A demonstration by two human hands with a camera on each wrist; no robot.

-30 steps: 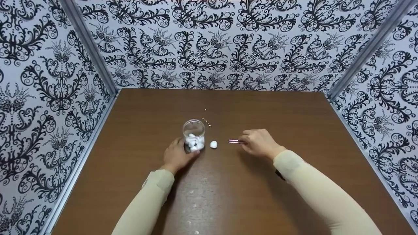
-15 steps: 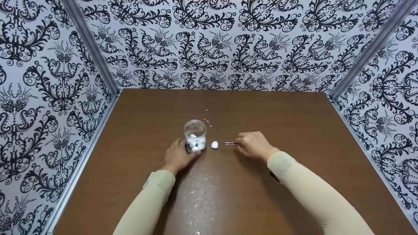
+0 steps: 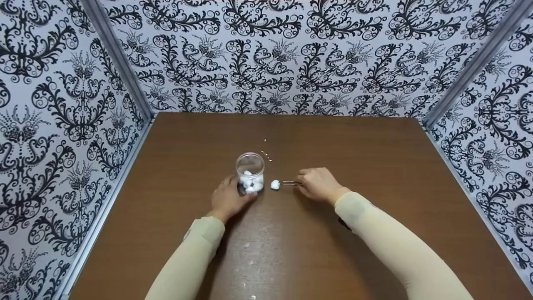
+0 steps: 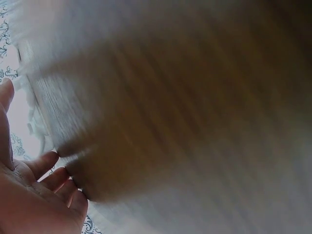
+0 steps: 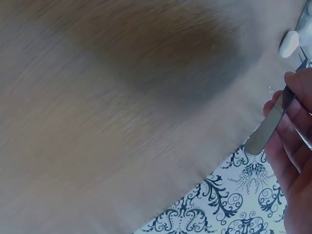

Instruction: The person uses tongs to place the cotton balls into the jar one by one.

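In the head view a clear open-topped jar [image 3: 250, 160] stands on the table with several white cotton balls [image 3: 252, 184] inside. My left hand [image 3: 227, 200] holds the jar low on its left side, thumb at the front. The left wrist view shows that hand's fingers [image 4: 56, 180] only at the edge. Just right of the jar lies a single cotton ball [image 3: 275, 184]. Metal tweezers [image 3: 288, 183] are pinched in my right hand [image 3: 318, 184], tips pointing left at this ball, with a small gap. The right wrist view shows the tweezers' flat end [image 5: 265, 134] by the palm.
The brown wooden table [image 3: 354, 141] is bordered by patterned walls [image 3: 266, 54] at the back and sides. Small bright specks [image 3: 266, 155] show on the tabletop behind the jar.
My right hand has moved left with the tweezers, bringing the tips close to the single cotton ball. The left hand and jar stay in place; the view has shifted slightly.
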